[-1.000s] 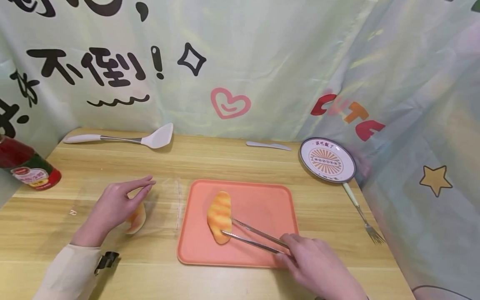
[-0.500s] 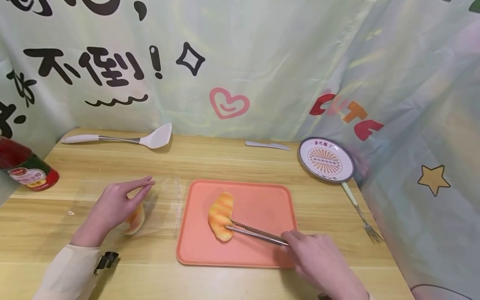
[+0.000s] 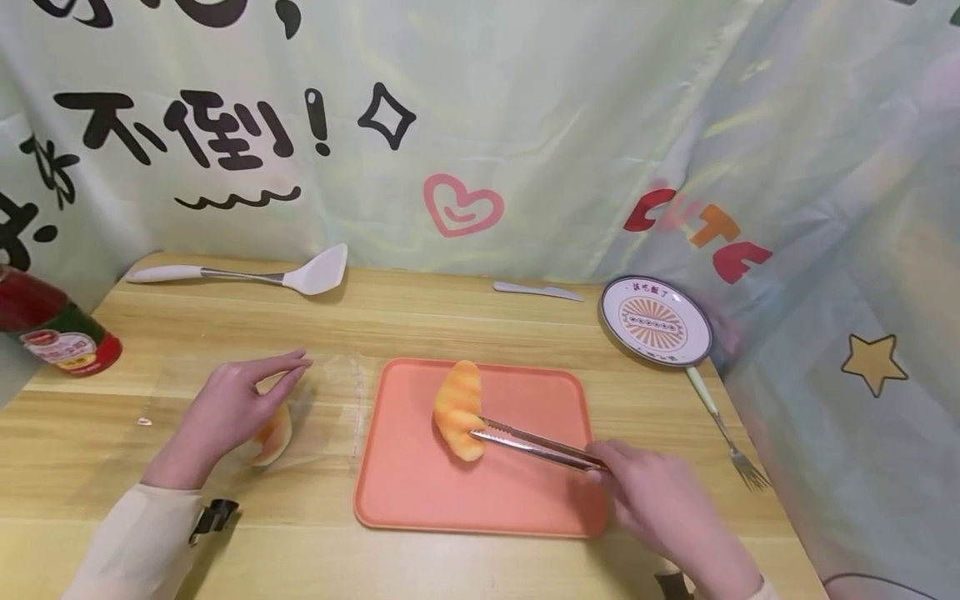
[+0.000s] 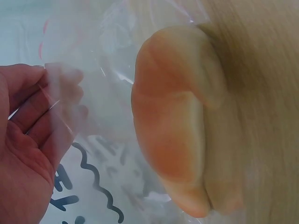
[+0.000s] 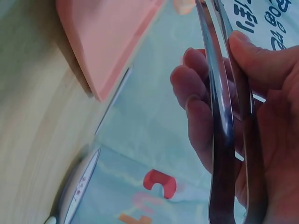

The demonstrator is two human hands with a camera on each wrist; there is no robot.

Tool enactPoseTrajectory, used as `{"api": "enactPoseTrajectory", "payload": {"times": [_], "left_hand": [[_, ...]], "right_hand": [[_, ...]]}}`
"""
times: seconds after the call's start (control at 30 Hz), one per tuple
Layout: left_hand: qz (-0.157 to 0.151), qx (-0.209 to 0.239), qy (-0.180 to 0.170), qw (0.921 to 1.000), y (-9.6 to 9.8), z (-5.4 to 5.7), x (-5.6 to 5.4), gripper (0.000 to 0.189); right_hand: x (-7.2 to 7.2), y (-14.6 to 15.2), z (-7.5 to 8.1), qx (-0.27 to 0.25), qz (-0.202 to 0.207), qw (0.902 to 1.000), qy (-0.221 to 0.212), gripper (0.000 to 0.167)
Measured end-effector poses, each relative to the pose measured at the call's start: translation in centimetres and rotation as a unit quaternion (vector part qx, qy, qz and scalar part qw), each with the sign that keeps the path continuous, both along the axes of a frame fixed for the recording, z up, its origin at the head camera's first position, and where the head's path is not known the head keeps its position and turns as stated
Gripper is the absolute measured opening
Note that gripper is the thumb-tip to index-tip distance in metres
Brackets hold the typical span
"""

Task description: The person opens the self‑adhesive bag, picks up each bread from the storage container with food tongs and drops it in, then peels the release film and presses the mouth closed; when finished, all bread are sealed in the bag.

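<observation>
My right hand [image 3: 660, 500] grips metal tongs [image 5: 222, 121]. Their tips pinch the lower right side of a crescent-shaped, yellow-orange bread roll [image 3: 459, 412] over the pink tray [image 3: 525, 500]. The roll appears raised, its upper end overlapping the tray's far rim. On the left, the thumb and fingers of my left hand [image 3: 232, 408] pinch the edge of a clear plastic bag [image 4: 112, 60]. Inside that bag shows another crescent-shaped bread roll [image 4: 168, 116], browned on one side; in the head view my left hand partly hides it.
A white spatula [image 3: 315, 271] and a table knife [image 3: 536, 290] lie along the table's back edge. A red bottle [image 3: 56, 329] stands far left. At the right are a round patterned plate [image 3: 656, 321] and a fork [image 3: 720, 421]. Printed cloth [image 3: 540, 125] hangs behind.
The tongs have closed on the bread roll, and my right hand has carried it away from me and slightly right over the tray. My left hand has stayed in place.
</observation>
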State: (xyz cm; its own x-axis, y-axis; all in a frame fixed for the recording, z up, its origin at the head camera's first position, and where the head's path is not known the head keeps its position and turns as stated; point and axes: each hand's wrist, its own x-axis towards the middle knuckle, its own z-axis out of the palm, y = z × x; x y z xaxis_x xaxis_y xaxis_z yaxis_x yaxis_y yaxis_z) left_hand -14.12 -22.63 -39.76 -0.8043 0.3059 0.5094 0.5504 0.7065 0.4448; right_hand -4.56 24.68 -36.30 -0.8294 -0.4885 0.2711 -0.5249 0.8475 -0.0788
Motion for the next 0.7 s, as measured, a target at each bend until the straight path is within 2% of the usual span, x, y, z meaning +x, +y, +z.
{"api": "enactPoseTrajectory", "payload": {"times": [0.13,0.47,0.7], "left_hand": [[-0.001,0.001,-0.004,1.0,0.0,-0.1,0.0,0.021],[-0.014,0.018,-0.024,0.9995,-0.3,-0.2,-0.1,0.027],[-0.013,0.031,-0.059,0.9977,-0.7,0.1,0.0,0.025]], "right_hand": [[-0.3,0.5,0.1,-0.001,0.015,0.9996,0.023,0.019],[-1.2,0.2,0.0,0.019,0.018,0.9994,0.025,0.02],[-2.5,-0.2,-0.1,0.013,0.037,0.999,0.022,0.019]]}}
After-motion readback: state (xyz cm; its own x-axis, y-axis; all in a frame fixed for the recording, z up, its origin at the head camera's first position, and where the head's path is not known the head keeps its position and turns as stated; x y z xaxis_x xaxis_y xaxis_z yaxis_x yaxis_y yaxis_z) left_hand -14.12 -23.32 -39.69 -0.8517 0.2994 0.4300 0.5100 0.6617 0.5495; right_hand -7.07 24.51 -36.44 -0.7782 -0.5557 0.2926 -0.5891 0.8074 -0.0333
